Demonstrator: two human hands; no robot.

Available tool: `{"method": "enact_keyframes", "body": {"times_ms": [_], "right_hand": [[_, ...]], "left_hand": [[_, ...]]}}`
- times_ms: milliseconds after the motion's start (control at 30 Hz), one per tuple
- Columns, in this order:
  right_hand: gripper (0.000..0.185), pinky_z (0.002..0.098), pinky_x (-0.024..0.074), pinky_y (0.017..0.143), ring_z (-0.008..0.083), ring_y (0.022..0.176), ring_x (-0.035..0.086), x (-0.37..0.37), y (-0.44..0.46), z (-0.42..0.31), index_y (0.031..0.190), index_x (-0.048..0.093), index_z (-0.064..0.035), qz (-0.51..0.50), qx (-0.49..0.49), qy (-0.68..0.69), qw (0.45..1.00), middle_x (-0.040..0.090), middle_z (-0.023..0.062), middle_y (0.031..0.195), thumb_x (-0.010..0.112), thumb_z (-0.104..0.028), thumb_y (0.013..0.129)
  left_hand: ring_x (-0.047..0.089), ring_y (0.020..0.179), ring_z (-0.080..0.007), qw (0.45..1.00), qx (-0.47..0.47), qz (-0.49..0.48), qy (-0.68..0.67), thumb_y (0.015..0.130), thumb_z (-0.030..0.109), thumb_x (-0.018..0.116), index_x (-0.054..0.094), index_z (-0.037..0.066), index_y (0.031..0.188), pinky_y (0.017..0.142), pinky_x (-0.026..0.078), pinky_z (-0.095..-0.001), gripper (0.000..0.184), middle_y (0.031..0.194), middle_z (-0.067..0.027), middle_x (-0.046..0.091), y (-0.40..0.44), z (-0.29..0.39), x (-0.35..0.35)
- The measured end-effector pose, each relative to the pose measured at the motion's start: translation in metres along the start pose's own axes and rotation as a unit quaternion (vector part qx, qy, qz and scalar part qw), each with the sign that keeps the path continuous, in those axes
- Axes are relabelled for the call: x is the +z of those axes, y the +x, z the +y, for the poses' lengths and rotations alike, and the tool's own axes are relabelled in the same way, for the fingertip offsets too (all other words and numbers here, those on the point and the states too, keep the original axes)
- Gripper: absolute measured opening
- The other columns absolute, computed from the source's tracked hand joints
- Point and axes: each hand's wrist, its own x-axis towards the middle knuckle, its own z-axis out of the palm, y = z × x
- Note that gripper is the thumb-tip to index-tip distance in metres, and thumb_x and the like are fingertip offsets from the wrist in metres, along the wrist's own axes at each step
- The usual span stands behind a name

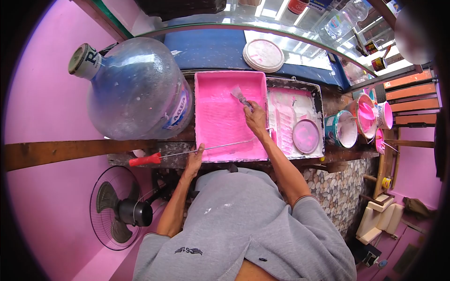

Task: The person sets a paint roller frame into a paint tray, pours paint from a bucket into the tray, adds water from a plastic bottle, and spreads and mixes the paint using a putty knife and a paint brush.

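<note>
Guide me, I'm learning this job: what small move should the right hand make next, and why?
Probably draw the flat-ended tool toward the near edge of the pink tray: the right hand grips it over streaky pink paint on the tray's floor.

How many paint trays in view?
2: the pink paint tray, under the right hand, and right of that tray, the white-smeared paint tray. Any underneath would be hidden.
</note>
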Motion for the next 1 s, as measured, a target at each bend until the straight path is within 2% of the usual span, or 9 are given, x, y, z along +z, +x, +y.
{"method": "enact_keyframes", "body": {"times_ms": [67,167,267,333,433,667,767,833,1000], "right_hand": [[0.033,0.0317,0.0462,0.057,0.0167,0.061,0.059,0.005,0.000,-0.001,0.111,0.062,0.0011,0.025,-0.014,-0.024,0.999,0.062,0.0104,0.071,0.060,-0.022,0.087],[0.031,0.0304,0.0456,0.056,0.0146,0.062,0.058,0.008,0.000,-0.008,0.110,0.062,0.0014,-0.082,0.050,0.074,0.993,0.061,0.0087,0.070,0.059,-0.021,0.088],[0.030,0.0291,0.0455,0.055,0.0125,0.061,0.058,0.020,0.000,-0.008,0.108,0.063,0.0018,0.002,0.024,-0.016,1.000,0.060,0.0066,0.069,0.059,-0.020,0.088],[0.029,0.0275,0.0453,0.054,0.0113,0.059,0.057,0.022,0.001,-0.014,0.107,0.063,0.0018,-0.073,0.032,0.088,0.993,0.060,0.0057,0.069,0.060,-0.019,0.088],[0.029,0.0265,0.0456,0.054,0.0109,0.058,0.056,0.037,0.004,0.000,0.107,0.063,0.0020,0.008,0.010,0.043,0.999,0.061,0.0058,0.069,0.061,-0.020,0.087],[0.028,0.0281,0.0462,0.054,0.0123,0.059,0.058,0.032,0.007,-0.025,0.107,0.064,0.0008,-0.055,0.049,0.079,0.994,0.061,0.0063,0.068,0.059,-0.019,0.087],[0.029,0.0311,0.0472,0.056,0.0165,0.060,0.059,0.034,0.013,-0.024,0.106,0.064,-0.0006,-0.034,-0.001,-0.019,0.999,0.062,0.0091,0.069,0.059,-0.021,0.086],[0.032,0.0430,0.0497,0.067,0.0356,0.072,0.065,0.023,0.016,-0.046,0.104,0.065,-0.0018,-0.063,-0.038,-0.057,0.996,0.065,0.0212,0.081,0.059,-0.025,0.082],[0.030,0.0448,0.0497,0.070,0.0380,0.076,0.064,0.028,0.025,-0.055,0.101,0.066,-0.0028,-0.054,-0.040,-0.056,0.996,0.065,0.0217,0.079,0.060,-0.024,0.080]], "left_hand": [[0.047,0.118,-0.0237,1.000,-0.012,0.015,0.005,0.086,0.061,0.054,0.046,-0.003,0.132,0.101,0.035,-0.0360,0.079,0.125,-0.0174,0.054,-0.004,0.006,0.002],[0.047,0.118,-0.0238,1.000,0.005,0.001,-0.023,0.087,0.060,0.054,0.045,-0.003,0.132,0.101,0.034,-0.0359,0.078,0.126,-0.0172,0.053,-0.004,0.007,0.003],[0.046,0.119,-0.0240,0.999,-0.009,-0.001,-0.036,0.087,0.060,0.054,0.044,-0.003,0.133,0.102,0.033,-0.0361,0.078,0.127,-0.0172,0.052,-0.007,0.013,0.002],[0.033,0.131,-0.0277,0.998,-0.017,-0.046,-0.043,0.083,0.064,0.055,0.030,-0.009,0.138,0.109,0.025,-0.0384,0.095,0.140,-0.0227,0.037,-0.006,0.016,-0.001],[0.044,0.121,-0.0242,0.999,-0.018,-0.007,-0.043,0.086,0.060,0.055,0.041,-0.003,0.134,0.104,0.031,-0.0360,0.081,0.130,-0.0167,0.050,-0.006,0.010,0.002],[0.039,0.121,-0.0226,0.997,-0.024,-0.037,-0.063,0.081,0.068,0.055,0.042,-0.009,0.132,0.105,0.028,-0.0363,0.093,0.129,-0.0181,0.047,-0.001,0.001,-0.001],[0.041,0.116,-0.0208,0.998,-0.007,-0.018,-0.058,0.081,0.068,0.055,0.044,-0.008,0.129,0.102,0.030,-0.0355,0.091,0.125,-0.0162,0.048,0.004,-0.011,-0.003],[0.039,0.121,-0.0230,0.996,-0.057,-0.050,-0.048,0.082,0.067,0.054,0.042,-0.008,0.132,0.105,0.028,-0.0364,0.091,0.129,-0.0180,0.046,0.007,-0.015,-0.006],[0.034,0.130,-0.0265,0.995,-0.050,-0.056,-0.059,0.083,0.066,0.054,0.034,-0.006,0.138,0.109,0.024,-0.0383,0.093,0.137,-0.0216,0.041,-0.001,0.001,-0.005]]}}
